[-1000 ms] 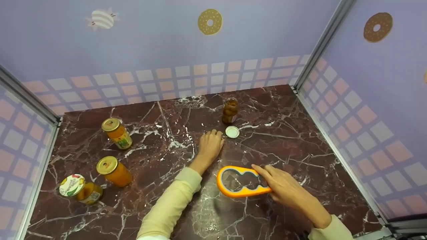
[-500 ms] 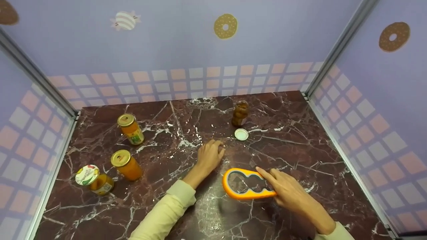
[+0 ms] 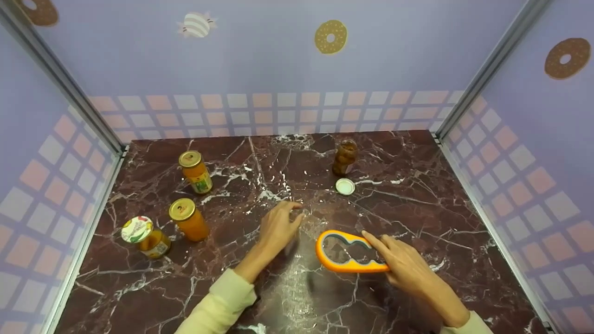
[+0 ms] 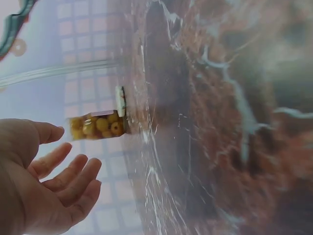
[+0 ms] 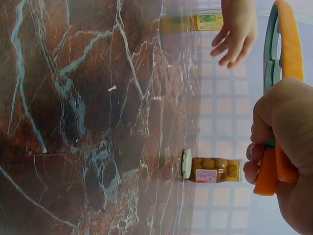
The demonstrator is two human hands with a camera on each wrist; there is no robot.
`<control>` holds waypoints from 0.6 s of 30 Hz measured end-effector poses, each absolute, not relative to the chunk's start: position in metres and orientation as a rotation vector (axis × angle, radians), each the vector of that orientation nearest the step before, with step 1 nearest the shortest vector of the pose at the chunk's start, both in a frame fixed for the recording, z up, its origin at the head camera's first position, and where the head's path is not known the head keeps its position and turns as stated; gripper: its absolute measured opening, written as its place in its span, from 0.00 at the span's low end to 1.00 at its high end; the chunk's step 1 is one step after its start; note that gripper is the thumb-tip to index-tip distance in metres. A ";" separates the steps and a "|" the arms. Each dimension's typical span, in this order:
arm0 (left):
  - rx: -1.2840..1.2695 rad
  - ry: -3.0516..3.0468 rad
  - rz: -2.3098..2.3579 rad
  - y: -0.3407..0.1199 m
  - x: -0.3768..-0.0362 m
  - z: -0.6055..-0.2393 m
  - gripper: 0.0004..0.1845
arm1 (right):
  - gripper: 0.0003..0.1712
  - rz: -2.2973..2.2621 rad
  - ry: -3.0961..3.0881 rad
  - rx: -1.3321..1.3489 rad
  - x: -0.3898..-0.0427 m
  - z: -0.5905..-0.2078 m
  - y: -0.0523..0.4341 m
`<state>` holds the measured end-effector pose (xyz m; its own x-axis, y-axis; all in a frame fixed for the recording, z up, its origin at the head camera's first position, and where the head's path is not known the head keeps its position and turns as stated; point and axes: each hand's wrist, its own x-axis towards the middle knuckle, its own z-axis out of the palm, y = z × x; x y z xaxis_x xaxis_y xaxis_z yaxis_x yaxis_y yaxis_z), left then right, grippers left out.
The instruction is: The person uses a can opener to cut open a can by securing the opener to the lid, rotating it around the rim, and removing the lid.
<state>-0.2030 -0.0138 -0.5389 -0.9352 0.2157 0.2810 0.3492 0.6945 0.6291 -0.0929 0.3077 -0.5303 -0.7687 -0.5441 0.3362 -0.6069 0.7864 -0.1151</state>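
My right hand (image 3: 408,264) grips the handle of an orange jar opener (image 3: 350,266) with grey scalloped inner edges, held above the table. Nothing is in my left hand (image 3: 277,227); its fingers are loosely bent over the middle of the table. Beyond both hands stands an uncovered glass jar (image 3: 345,158) of round brownish fruit. A lid (image 3: 345,186) lies just in front of it, pale inside up. At the left are a labelled orange jar (image 3: 196,174), a second gold-lidded orange jar (image 3: 191,221) and a jar with a flowery white lid (image 3: 147,237).
The dark red marbled table (image 3: 399,213) has white veins. Lilac panels with printed tiles and doughnuts enclose it at the back (image 3: 260,55) and both sides, joined by metal corner posts (image 3: 487,69).
My left hand has drawn back from beside the lid, toward me and to the left. The right hand keeps holding the jar opener. The head view has shifted left.
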 end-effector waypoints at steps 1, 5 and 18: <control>-0.436 -2.691 -1.105 -0.019 -0.199 -0.538 0.12 | 0.60 0.313 -2.693 0.894 -0.093 -0.531 0.307; -0.322 -2.544 -1.244 -0.045 -0.183 -0.536 0.09 | 0.61 0.307 -2.692 0.904 -0.092 -0.531 0.308; 0.173 -2.217 -1.391 -0.131 -0.134 -0.537 0.10 | 0.58 0.291 -2.714 0.842 -0.088 -0.530 0.307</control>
